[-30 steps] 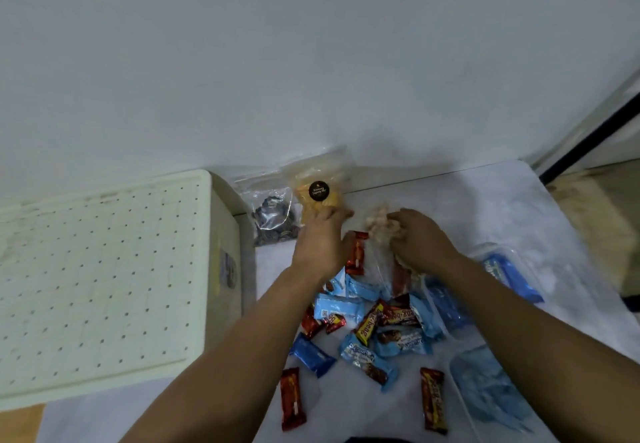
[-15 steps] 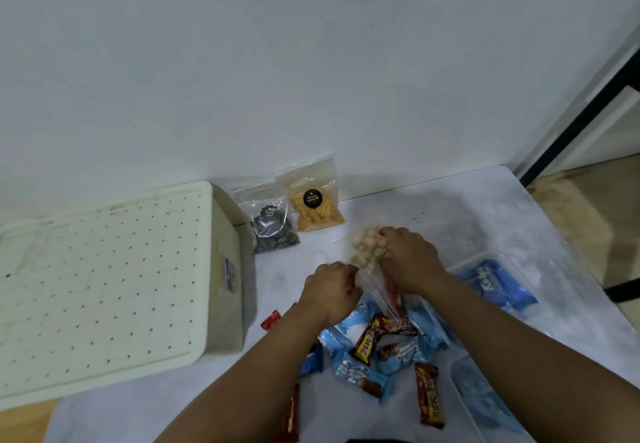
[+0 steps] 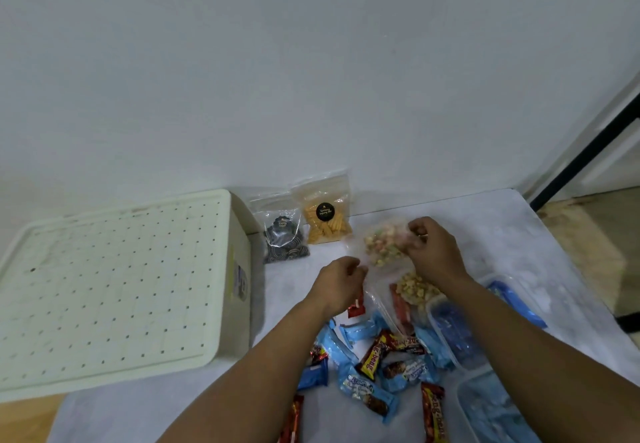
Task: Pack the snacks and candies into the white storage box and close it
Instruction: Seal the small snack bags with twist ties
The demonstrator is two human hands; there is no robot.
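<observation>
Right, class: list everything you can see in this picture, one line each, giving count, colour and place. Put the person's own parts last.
White storage box: one, cream-white, dotted lid on, left side of table.
Dark cookie bag: one, clear, against the wall beside the box.
Yellow stick-snack bag: one, clear with black sticker, right of the dark bag.
Mixed-colour snack bag: one, clear, at the right hand.
Pale puffed snack bag: one, clear, under the right wrist.
Wrapped candy bars: many, blue and red, piled centre front.
Clear plastic tubs: at least two, blue contents, right front.
Table: white.
Hands: left hand, right hand.
</observation>
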